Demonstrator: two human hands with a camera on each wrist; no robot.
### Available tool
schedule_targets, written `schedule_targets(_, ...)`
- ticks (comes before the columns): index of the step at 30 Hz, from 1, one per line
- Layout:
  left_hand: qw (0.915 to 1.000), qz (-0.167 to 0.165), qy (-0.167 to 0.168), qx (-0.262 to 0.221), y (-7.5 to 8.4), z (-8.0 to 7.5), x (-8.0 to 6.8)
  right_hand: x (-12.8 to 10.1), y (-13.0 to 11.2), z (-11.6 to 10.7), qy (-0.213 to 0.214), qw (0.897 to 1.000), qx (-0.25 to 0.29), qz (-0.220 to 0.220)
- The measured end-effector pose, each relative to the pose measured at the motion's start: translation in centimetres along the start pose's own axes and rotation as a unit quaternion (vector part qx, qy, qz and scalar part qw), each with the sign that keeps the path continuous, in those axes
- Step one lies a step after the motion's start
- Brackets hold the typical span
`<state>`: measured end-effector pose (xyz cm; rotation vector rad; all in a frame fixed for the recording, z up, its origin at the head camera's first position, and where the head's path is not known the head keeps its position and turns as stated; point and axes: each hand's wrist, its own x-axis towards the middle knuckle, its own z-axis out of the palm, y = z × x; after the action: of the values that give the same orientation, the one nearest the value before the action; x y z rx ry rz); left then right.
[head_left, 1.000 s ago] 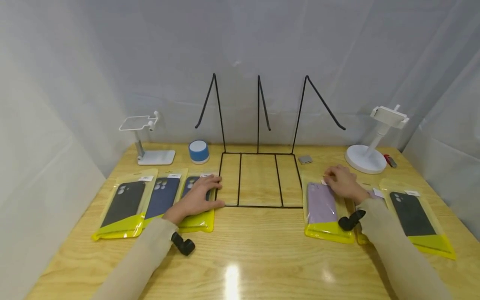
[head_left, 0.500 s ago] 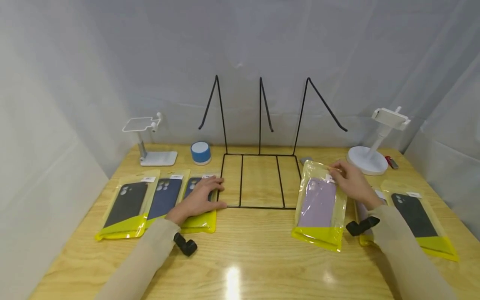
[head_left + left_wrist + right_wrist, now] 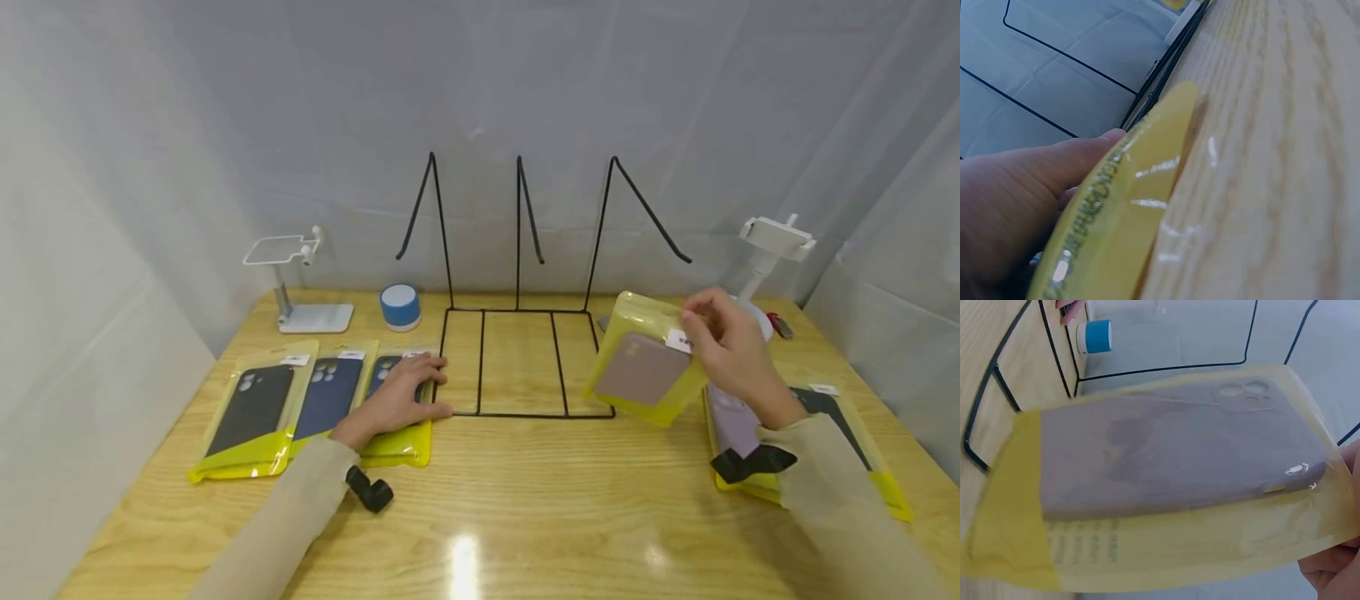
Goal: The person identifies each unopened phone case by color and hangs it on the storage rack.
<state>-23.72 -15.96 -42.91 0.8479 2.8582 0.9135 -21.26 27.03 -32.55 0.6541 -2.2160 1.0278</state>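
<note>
My right hand (image 3: 738,354) pinches the labelled top corner of a yellow-edged clear pouch with a purple phone case (image 3: 643,368) inside. That pouch is raised and tilted over the right end of a black wire display rack (image 3: 517,310). In the right wrist view the purple phone case (image 3: 1172,447) shows its camera cutouts through the film. My left hand (image 3: 397,398) rests with spread fingers on a bagged dark blue phone case (image 3: 382,373), fingertips right at the rack's left side. Its pouch's yellow end (image 3: 1116,206) fills much of the left wrist view.
Left lie bagged black (image 3: 251,408) and navy (image 3: 326,396) phone cases. Right, partly under my forearm, are another purple case (image 3: 731,421) and a dark one (image 3: 832,417). Behind stand a blue-white cylinder (image 3: 401,307), a white phone stand (image 3: 318,317) and another stand (image 3: 776,239).
My right hand has taken up the purple phone case's pouch from the table, lifting and tilting it while moving right. The left hand stays in place.
</note>
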Motion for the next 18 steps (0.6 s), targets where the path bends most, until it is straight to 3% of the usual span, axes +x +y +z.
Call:
schedule_targets(8,1.0,-0.004,-0.002,-0.003,0.1,0.1,-0.2,1.0,-3.1,-2.1,0.025,0.997,-0.03,-0.06)
schedule_targets(14,1.0,-0.005,0.003,-0.007,0.1,0.1,-0.1,2.4,-5.8,-3.0,0.055,0.989,-0.036,-0.131)
schedule_targets(18,0.9999,-0.004,0.007,-0.008,0.1,0.1,-0.1,3.5,-6.7,-3.3,0.057,0.987,-0.049,-0.14)
